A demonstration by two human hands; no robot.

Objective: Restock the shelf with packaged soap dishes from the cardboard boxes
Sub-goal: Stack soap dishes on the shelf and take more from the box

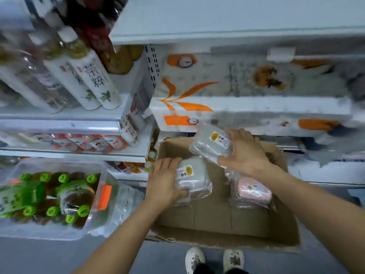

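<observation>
The shelf units beyond the cardboard box (217, 220) are smeared with blur; the white and orange packs (197, 103) stacked just behind the box carry print I cannot read. My feet show only as two white shoes (214, 260) at the box's near edge, cut off by the frame.

My right hand (245, 153) is curled round a grey soap dish pack (211, 143), thumb under and fingers over its far side, holding it above the box's far wall. My left hand (164, 180) grips a second grey pack (192, 175) by its left edge, over the box's left part; whether it rests on the box floor I cannot tell. A pink pack (251, 189) lies inside the box, to the right, beneath my right wrist.

Left of the box sits a clear plastic bin (94, 220) of green-capped bottles (59, 194), and beyond that, shelves with tall white bottles (87, 80).
</observation>
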